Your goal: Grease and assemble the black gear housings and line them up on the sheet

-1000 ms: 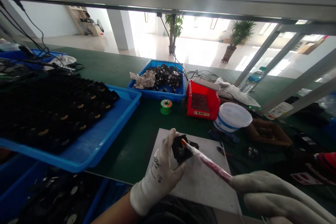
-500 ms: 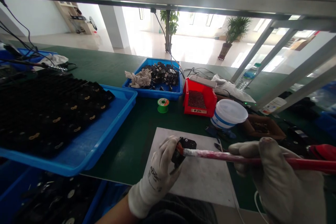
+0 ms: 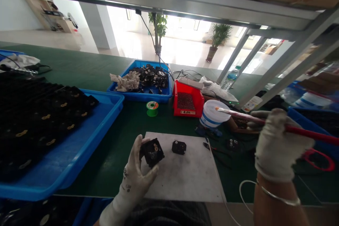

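My left hand point(image 3: 134, 174), in a white glove, grips a black square plastic housing point(image 3: 153, 152) by its sides. The housing is tilted, its open face toward me, with small brass-coloured parts inside. My right hand point(image 3: 278, 144), also gloved, is closed around a long red-handled brush point(image 3: 243, 115). The bristle end points left, in line with the white tub point(image 3: 209, 122); whether it touches the tub I cannot tell. On the white board point(image 3: 185, 183) lies a smaller black plastic piece point(image 3: 179, 147), just right of the housing.
A large blue tray point(image 3: 106, 120) of black housings fills the left. Behind the board are a blue tray point(image 3: 132, 96) of small black parts, a green solder spool point(image 3: 152, 109) and a red bin point(image 3: 188, 102) of small pieces. Pliers point(image 3: 219, 152) lie at the board's right edge.
The brush has left the housing and moved up and right toward the tub with my right hand. My left hand has turned the housing face-on. The view has shifted right.
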A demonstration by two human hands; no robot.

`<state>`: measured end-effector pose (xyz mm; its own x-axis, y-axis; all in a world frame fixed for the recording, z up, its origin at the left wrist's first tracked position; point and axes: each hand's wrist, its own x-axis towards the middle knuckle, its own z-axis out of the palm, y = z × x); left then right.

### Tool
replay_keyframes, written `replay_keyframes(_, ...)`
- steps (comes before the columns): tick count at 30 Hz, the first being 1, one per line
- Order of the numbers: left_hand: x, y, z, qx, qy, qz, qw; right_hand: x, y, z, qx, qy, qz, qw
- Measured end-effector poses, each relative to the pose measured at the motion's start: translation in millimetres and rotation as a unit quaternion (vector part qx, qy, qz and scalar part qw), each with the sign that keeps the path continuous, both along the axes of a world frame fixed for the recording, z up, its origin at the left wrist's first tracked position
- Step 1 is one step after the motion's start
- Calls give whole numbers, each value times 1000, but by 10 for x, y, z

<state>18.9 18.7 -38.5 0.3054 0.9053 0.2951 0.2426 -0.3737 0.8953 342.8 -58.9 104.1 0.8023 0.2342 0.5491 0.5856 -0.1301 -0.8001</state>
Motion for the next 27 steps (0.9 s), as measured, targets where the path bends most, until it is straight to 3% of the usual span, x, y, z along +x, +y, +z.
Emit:
replay_keyframes(4, -75, -16, 4, -29, 11, 22, 999, 308, 256, -225, -55, 68, 72, 993)
replay_keyframes(8, -159, 12, 44, -22, 42, 65, 997, 390, 64, -502, -116, 172, 107, 972)
replay_keyframes(12, -283, 104, -18, -2, 72, 81, 994, 35, -267, -704, -174, 244, 135, 945)
replay_keyframes(15, -337, 150, -64, -2, 51, 77, 996, -323, -237, -710, -216, 236, 212, 923)
replay_keyframes(17, -348, 161, -77, -16, 30, 83, 996, -507, -40, -622, -237, 195, 260, 915)
replay_keyframes(20, -357, 166, -106, -34, 22, 98, 994, -693, 457, -405, -257, 112, 317, 906)
replay_keyframes(24, -380, 170, -202, -32, 17, 97, 995, -891, 1336, -127, -299, 24, 390, 870)
replay_keyframes(27, -384, 177, -280, -30, -18, 68, 997, -1092, 2113, -16, -321, -44, 428, 844)
